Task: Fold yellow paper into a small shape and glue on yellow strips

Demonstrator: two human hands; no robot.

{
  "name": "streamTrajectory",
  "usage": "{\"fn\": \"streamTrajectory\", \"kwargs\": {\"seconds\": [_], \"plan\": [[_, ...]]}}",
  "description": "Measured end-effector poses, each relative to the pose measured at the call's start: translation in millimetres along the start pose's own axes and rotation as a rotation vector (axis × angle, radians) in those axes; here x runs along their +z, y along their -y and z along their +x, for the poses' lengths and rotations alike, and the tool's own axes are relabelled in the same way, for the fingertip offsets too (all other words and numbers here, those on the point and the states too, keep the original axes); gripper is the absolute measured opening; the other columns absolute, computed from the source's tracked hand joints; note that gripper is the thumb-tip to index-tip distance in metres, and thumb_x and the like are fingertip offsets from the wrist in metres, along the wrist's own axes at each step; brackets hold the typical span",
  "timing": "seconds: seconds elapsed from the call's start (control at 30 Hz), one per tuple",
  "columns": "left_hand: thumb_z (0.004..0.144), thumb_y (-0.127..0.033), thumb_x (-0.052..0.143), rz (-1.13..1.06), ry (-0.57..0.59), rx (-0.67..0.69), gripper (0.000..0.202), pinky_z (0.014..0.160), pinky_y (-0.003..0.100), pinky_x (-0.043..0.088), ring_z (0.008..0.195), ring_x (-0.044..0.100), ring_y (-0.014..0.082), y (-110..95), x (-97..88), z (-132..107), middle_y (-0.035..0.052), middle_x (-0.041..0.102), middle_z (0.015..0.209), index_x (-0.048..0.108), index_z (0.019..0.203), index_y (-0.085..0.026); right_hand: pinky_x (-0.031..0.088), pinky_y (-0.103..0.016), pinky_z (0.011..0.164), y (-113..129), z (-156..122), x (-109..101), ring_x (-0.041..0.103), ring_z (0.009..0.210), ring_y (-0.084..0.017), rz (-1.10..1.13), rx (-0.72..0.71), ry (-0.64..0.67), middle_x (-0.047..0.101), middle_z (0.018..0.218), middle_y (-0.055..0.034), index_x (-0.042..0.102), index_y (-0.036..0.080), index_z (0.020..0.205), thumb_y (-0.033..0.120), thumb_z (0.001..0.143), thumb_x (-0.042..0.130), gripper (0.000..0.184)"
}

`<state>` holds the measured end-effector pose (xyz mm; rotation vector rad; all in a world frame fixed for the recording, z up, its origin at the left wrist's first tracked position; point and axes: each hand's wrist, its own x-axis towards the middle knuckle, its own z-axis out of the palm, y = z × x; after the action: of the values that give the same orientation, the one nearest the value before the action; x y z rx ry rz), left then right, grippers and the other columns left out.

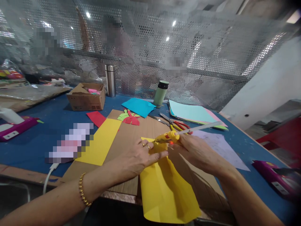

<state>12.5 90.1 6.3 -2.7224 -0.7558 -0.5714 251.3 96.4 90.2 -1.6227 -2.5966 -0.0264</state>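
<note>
My right hand (pixel 194 150) is wrapped round a yellow hot glue gun (pixel 167 137), whose nozzle points left. A long whitish glue stick (pixel 199 127) sticks out of its back, and a small red light glows on it. My left hand (pixel 141 153), with rings on its fingers, grips the upper part of a sheet of yellow paper (pixel 169 191). The paper curls and hangs over the near table edge. The nozzle is close to the paper's top edge, by my left fingertips; whether it touches cannot be made out. Under both hands lies a brown cardboard sheet (pixel 128 135).
On the cardboard lie a flat yellow strip (pixel 103 142), red and green cut paper (pixel 131 119) and scissors (pixel 168 119). Behind stand a cardboard box (pixel 87 97), a steel flask (pixel 110 81) and a green tumbler (pixel 161 94). Purple power strips (pixel 274 179) sit at both sides.
</note>
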Motion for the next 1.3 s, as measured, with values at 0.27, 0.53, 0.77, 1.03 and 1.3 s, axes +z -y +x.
{"fn": "streamTrajectory", "kwargs": {"seconds": [0.27, 0.53, 0.77, 1.03, 1.3], "plan": [[0.102, -0.012, 0.041, 0.009, 0.041, -0.012, 0.055, 0.093, 0.041, 0.041, 0.100, 0.056, 0.0244, -0.7, -2.5, 0.3, 0.0109, 0.061, 0.114, 0.035, 0.154, -0.030, 0.045, -0.031, 0.066, 1.8, -0.6, -1.7, 0.066, 0.072, -0.022, 0.032, -0.026, -0.045, 0.071, 0.079, -0.0067, 0.067, 0.020, 0.092, 0.034, 0.099, 0.047, 0.026], [0.101, -0.011, 0.041, 0.015, 0.012, -0.007, 0.056, 0.094, 0.042, 0.041, 0.100, 0.056, 0.0237, -0.1, 0.5, -0.3, 0.0109, 0.061, 0.113, 0.035, 0.153, -0.029, 0.044, -0.031, 0.065, 1.5, -0.7, -0.7, 0.066, 0.073, -0.022, 0.029, -0.019, -0.049, 0.071, 0.079, -0.0065, 0.065, 0.020, 0.087, 0.034, 0.099, 0.047, 0.026], [0.100, -0.012, 0.044, 0.001, 0.031, -0.011, 0.056, 0.094, 0.041, 0.041, 0.099, 0.055, 0.0233, 0.1, -0.6, 0.3, 0.0107, 0.060, 0.113, 0.036, 0.153, -0.029, 0.043, -0.031, 0.064, -0.1, 1.0, 0.8, 0.066, 0.074, -0.022, 0.009, -0.012, -0.014, 0.072, 0.081, -0.0078, 0.063, 0.019, 0.086, 0.034, 0.100, 0.045, 0.028], [0.102, -0.013, 0.041, 0.004, 0.028, -0.001, 0.054, 0.094, 0.042, 0.041, 0.099, 0.055, 0.0241, -0.3, -3.1, 0.8, 0.0113, 0.060, 0.113, 0.036, 0.153, -0.028, 0.041, -0.032, 0.064, 1.8, -0.5, -1.6, 0.065, 0.072, -0.022, 0.004, -0.001, -0.023, 0.070, 0.080, -0.0064, 0.059, 0.020, 0.081, 0.033, 0.098, 0.047, 0.025], [0.101, -0.013, 0.043, 0.015, 0.040, -0.009, 0.055, 0.094, 0.042, 0.041, 0.101, 0.055, 0.0240, 0.0, -1.5, 0.2, 0.0112, 0.060, 0.113, 0.036, 0.154, -0.028, 0.045, -0.031, 0.066, -0.7, -0.5, 1.0, 0.067, 0.074, -0.022, 0.054, -0.032, -0.062, 0.072, 0.080, -0.0075, 0.067, 0.019, 0.090, 0.036, 0.099, 0.047, 0.027]]}}
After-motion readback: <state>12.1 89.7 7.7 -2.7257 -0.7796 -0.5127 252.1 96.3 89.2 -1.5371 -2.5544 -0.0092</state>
